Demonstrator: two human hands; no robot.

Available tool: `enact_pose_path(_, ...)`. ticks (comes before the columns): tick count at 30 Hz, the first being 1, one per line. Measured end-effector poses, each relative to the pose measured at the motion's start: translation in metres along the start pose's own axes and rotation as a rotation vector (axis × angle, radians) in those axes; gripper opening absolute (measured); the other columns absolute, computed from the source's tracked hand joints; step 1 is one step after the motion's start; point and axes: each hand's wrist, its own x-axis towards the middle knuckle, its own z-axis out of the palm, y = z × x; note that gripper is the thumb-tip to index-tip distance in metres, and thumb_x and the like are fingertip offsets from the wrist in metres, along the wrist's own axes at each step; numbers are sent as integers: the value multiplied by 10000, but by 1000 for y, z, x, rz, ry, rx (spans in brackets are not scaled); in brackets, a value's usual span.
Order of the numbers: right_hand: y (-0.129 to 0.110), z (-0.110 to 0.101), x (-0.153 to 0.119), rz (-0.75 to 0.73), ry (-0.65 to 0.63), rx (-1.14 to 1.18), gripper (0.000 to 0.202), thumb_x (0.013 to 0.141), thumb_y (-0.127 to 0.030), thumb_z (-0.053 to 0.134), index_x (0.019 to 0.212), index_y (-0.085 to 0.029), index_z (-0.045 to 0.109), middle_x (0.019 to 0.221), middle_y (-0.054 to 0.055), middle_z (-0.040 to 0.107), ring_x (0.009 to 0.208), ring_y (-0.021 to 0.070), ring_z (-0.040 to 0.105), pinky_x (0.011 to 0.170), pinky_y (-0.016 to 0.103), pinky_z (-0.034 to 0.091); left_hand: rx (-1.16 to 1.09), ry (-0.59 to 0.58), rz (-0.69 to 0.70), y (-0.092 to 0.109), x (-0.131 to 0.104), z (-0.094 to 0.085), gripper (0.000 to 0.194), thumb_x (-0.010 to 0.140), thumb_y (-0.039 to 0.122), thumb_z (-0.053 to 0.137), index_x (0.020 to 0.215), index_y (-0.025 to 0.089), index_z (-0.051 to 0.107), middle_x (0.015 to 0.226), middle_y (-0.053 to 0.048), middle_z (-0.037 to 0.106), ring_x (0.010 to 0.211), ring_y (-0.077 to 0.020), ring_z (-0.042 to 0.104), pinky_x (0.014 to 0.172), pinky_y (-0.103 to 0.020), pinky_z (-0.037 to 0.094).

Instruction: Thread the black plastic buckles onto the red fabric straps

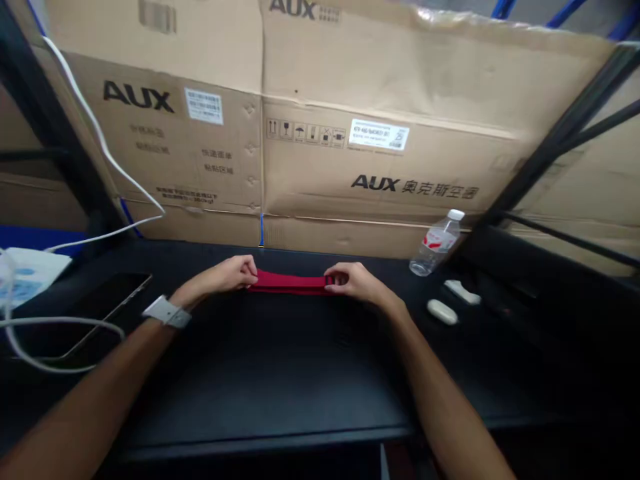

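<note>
A red fabric strap [293, 284] is stretched sideways between my hands, low over the black table. My left hand [239, 273] pinches its left end, the fingertips closed together. At the right end, my right hand [350, 280] holds the strap between thumb and fingers, beside a small dark piece that looks like a buckle. The strap looks folded into layers lengthwise. A watch with a light band [167, 312] is on my left wrist.
Cardboard boxes [320, 180] stand behind the black table [270, 387]. To the right are a plastic bottle [436, 243], a white oval case [443, 312] and a small white object [462, 292]. A phone [100, 307] and white cable [100, 133] are left.
</note>
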Motion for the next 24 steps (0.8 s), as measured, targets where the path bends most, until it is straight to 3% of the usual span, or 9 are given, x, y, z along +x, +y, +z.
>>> enact_pose_path(6, 9, 7, 3, -26, -74, -9, 286, 756, -305, 677, 994, -147, 678, 773, 35, 649, 651, 131, 571, 624, 243, 443, 183, 29, 29, -4, 2, 5, 141, 665, 295, 570, 727, 190, 500, 631, 15, 591, 619, -164, 558, 566, -239, 389)
enact_pose_path(13, 27, -9, -4, 52, 13, 3, 153, 777, -223, 622, 878, -132, 691, 787, 48, 660, 677, 137, 596, 649, 241, 468, 240, 25, 55, -4, 2, 5, 117, 691, 297, 540, 730, 195, 495, 640, 18, 576, 638, -167, 549, 589, -241, 379)
enact_pose_path(21, 49, -27, -16, 142, 126, -83, 189, 833, -218, 559, 956, -150, 684, 919, 78, 697, 801, 166, 624, 736, 273, 469, 312, 31, 55, -11, 9, 3, 206, 739, 374, 566, 828, 189, 579, 648, 19, 560, 618, -160, 521, 587, -244, 368)
enact_pose_path(24, 47, -29, -18, 183, 35, -74, 190, 804, -296, 620, 903, -150, 692, 837, 63, 689, 752, 171, 619, 692, 276, 463, 419, 113, 142, -10, 10, 4, 334, 731, 457, 618, 933, 191, 609, 806, -21, 577, 742, -189, 531, 673, -268, 401)
